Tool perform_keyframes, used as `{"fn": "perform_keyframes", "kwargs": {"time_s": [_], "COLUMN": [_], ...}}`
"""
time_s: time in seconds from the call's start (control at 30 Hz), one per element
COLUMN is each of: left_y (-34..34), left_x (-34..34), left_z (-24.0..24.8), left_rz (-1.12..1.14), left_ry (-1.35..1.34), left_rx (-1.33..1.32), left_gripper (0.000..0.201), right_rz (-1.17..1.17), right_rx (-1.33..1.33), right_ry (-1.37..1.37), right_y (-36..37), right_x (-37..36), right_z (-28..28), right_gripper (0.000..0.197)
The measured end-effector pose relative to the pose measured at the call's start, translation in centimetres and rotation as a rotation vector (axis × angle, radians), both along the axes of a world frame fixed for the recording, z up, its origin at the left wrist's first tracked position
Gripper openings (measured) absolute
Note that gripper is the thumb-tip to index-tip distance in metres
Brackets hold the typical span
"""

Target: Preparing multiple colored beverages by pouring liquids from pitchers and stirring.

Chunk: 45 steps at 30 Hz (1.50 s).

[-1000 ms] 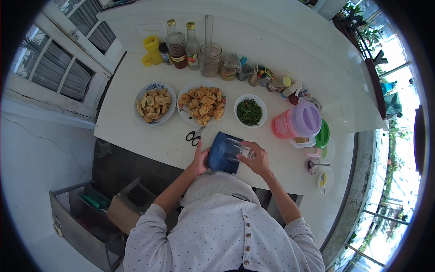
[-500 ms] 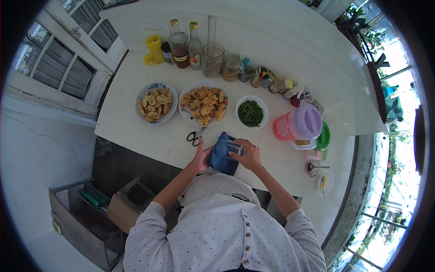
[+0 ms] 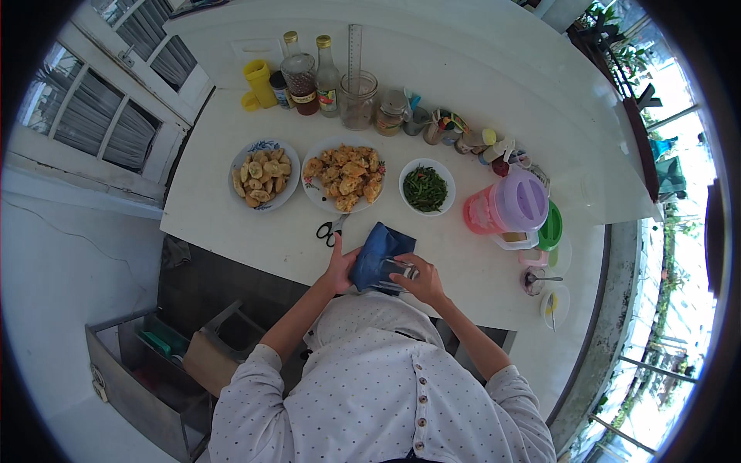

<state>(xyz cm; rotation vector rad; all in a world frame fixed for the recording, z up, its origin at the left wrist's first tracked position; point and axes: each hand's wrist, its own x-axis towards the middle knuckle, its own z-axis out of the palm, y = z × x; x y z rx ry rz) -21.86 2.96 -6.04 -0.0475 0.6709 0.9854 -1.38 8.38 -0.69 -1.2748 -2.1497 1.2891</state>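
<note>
At the table's near edge, my left hand (image 3: 339, 272) is closed on the left side of a blue pouch-like piece (image 3: 373, 251); whether it is cloth or plastic I cannot tell. The thumb points up and the other fingers are partly hidden. A small clear drinking glass (image 3: 393, 268) lies tilted against the blue piece's lower right, and my right hand (image 3: 423, 281) grips it from the right. Just beyond my left hand lie black-handled scissors (image 3: 330, 231), touched by neither hand.
Behind stand a plate of pale fried pieces (image 3: 263, 177), a plate of golden fritters (image 3: 345, 176) and a bowl of green vegetables (image 3: 425, 190). A pink jug with a lilac lid (image 3: 505, 204) is at right. Bottles and jars (image 3: 357, 108) line the wall.
My right hand and the glass have moved down toward my body. The blue piece has shifted and turned slightly, showing more of its dark upper right part. My left hand stays nearly in place.
</note>
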Motion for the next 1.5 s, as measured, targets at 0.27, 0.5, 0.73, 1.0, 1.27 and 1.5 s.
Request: {"fn": "perform_keyframes", "kwargs": {"time_s": [0.27,0.5,0.73,1.0,1.27,1.5], "left_y": [0.1,0.6,0.7,1.0,0.1,0.0], "left_x": [-0.4,-0.3,-0.2,0.0,0.6,0.1], "left_z": [-0.9,0.7,0.5,-0.1,-1.2,-2.2], "left_rz": [-0.068,-0.058,-0.078,-0.128,0.067,0.061], "left_ry": [-0.032,0.039,0.074,0.165,0.121,0.113], "left_rx": [0.033,0.019,0.030,0.039,-0.027,-0.008], "left_gripper": [0.105,0.102,0.101,0.107,0.094,0.091], "right_rz": [0.509,0.442,0.029,-0.424,-0.562,-0.225], "right_rx": [0.475,0.468,0.174,-0.519,-1.267,-0.255], "right_ry": [-0.117,-0.053,0.053,0.092,0.427,0.116], "right_y": [1.1,1.8,1.5,2.4,3.0,2.0], "right_x": [-0.1,-0.1,-1.0,-2.0,2.3,1.0], "right_z": [1.8,1.0,-0.4,0.0,-1.6,2.2], "right_gripper": [0.037,0.035,0.040,0.035,0.029,0.037]}}
